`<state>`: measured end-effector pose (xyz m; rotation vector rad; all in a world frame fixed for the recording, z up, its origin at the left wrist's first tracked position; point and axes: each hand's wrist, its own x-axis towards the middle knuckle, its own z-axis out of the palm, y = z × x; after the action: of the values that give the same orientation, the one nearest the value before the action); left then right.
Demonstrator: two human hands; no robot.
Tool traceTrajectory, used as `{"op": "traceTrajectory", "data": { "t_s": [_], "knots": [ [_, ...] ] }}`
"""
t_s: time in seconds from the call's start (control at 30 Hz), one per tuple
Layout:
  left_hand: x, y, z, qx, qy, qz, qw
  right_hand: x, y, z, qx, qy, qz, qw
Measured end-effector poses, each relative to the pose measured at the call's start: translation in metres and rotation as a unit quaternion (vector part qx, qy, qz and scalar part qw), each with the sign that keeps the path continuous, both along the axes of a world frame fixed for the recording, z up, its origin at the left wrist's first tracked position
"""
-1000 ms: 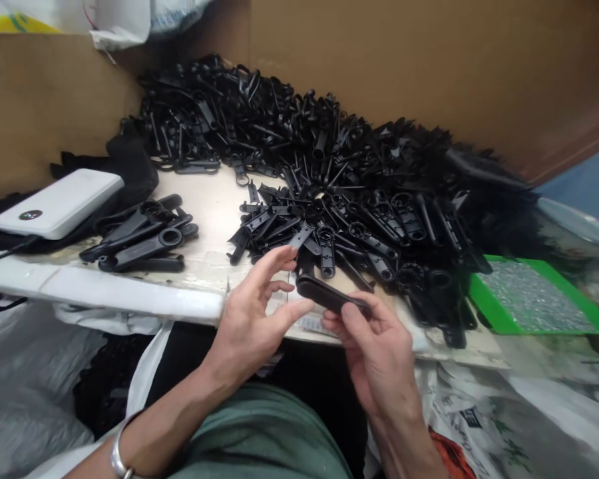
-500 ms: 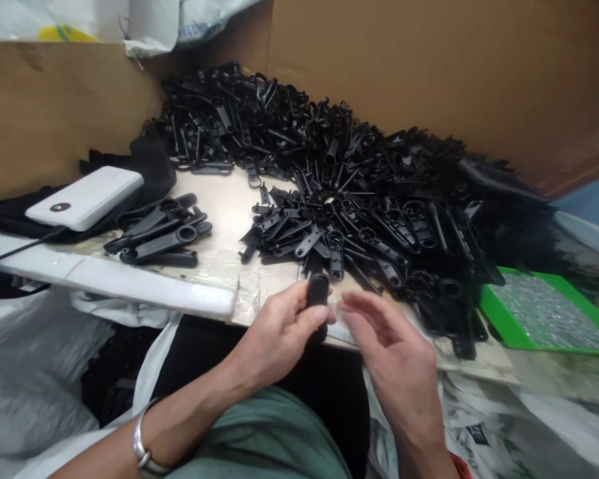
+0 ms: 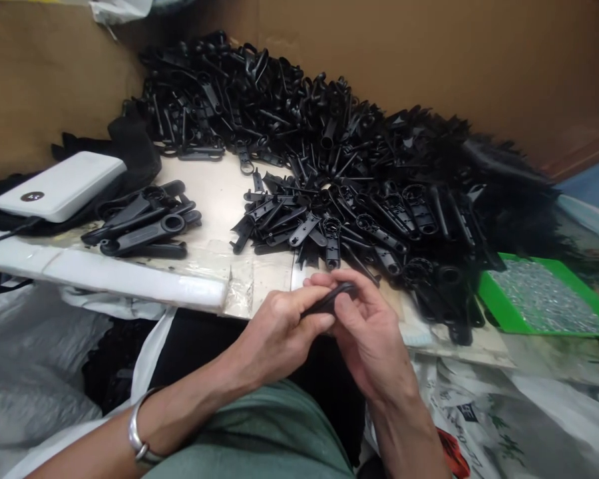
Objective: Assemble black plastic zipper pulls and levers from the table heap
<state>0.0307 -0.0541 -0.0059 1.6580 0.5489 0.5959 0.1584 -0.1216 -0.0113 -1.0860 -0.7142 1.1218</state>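
Note:
A black plastic handle-shaped part is held between both hands over the table's front edge, tilted up to the right. My left hand pinches its lower left end between thumb and fingers. On its other end the thumb and fingers of my right hand are closed, partly covering it. Just beyond my hands lies a heap of similar black plastic parts, some showing rings and pegs. A smaller group of black parts rests on the table to the left.
At the right stands a green tray holding many small shiny metal pieces. A white power bank with a cable lies on black cloth at left. Cardboard walls rise behind the heap. White foam edges the table; plastic sacks hang below.
My right hand has moved in from the right and closed on the black part. The part has turned from upright to slanting. The view has shifted slightly.

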Motion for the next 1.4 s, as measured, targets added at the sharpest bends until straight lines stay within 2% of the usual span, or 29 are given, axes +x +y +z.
{"op": "traceTrajectory", "data": {
  "t_s": [0.1,0.2,0.3,0.4,0.6,0.83,0.9,1.03,1.1,1.23,1.33,1.4],
  "knots": [
    [-0.001,0.000,0.005,0.011,-0.002,-0.029,1.000,0.004,-0.004,-0.003,0.011,-0.044,0.001,0.999],
    [0.000,0.001,0.007,0.030,0.004,-0.037,0.999,0.003,-0.006,-0.010,0.044,-0.077,-0.032,0.996],
    [0.003,0.001,0.003,0.056,0.033,-0.012,0.998,-0.001,-0.003,-0.017,0.066,-0.050,-0.054,0.995],
    [0.006,0.003,-0.001,0.052,0.048,-0.006,0.997,-0.004,0.001,-0.023,0.066,-0.030,-0.064,0.995],
    [0.008,0.006,0.000,0.030,0.054,-0.001,0.998,-0.001,0.007,-0.020,0.051,-0.028,-0.054,0.997],
    [0.001,0.011,-0.001,-0.111,0.028,-0.044,0.992,0.013,0.006,-0.009,0.019,-0.018,0.027,0.999],
    [0.001,0.011,-0.003,-0.148,0.029,-0.048,0.987,0.012,0.006,-0.009,0.023,-0.071,0.001,0.997],
    [0.005,0.010,-0.006,-0.196,0.013,-0.032,0.980,0.007,0.014,-0.011,0.028,-0.188,-0.099,0.977],
    [0.006,0.010,-0.006,-0.224,-0.023,-0.021,0.974,0.006,0.020,-0.011,0.024,-0.191,-0.092,0.977],
    [0.007,0.012,-0.003,-0.317,-0.129,0.006,0.939,0.012,0.025,-0.005,0.020,-0.164,-0.032,0.986],
    [0.007,0.012,-0.001,-0.387,-0.186,0.037,0.902,0.011,0.017,-0.002,0.029,-0.178,-0.081,0.980],
    [0.008,0.011,0.001,-0.418,-0.208,0.053,0.883,0.005,0.008,-0.001,0.015,-0.238,-0.126,0.963]
  ]
}}
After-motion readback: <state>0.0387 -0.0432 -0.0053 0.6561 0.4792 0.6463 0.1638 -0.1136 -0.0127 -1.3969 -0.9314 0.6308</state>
